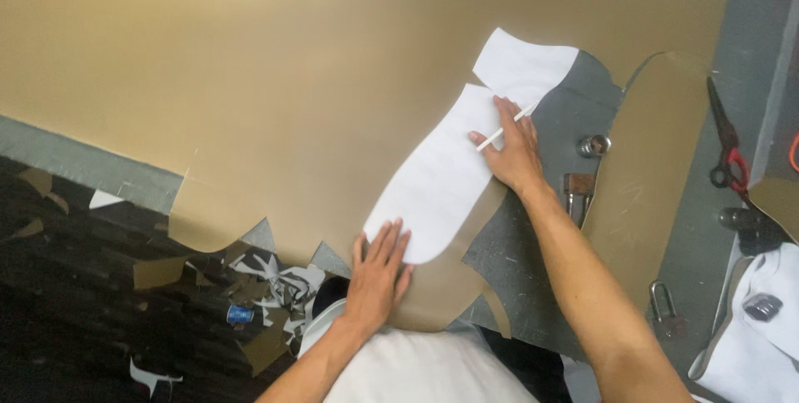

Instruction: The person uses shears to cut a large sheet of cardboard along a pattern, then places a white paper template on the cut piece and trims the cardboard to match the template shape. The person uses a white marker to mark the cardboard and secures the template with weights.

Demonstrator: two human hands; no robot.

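Hands first: we see the left hand (379,270) pressed flat, fingers spread and straight, its fingertips on the lower rounded end of a white paper pattern (437,182), the palm resting on the tan sheet (250,103) beneath, so that grip is open and holds nothing. Our eyes go up the pattern to the right hand (509,149), arm stretched out long from the lower right, wrist bent, fingers closed around a thin white marking stick (505,127) that lies slanted across the knuckles, its tip down on the paper near the pattern's upper right edge. We find the pattern lying diagonally on the tan sheet, which covers most of the grey tabletop (549,228), with a second white piece (524,62) just above it, overlapping its top. Right of the hand we spot a small round metal weight (594,146), a cut tan oval piece (649,170), and red-handled scissors (727,149) near the far edge. A padlock (663,307) sits lower right. Down on the dark floor (75,303) at left, tan and white offcuts (266,286) lie scattered.
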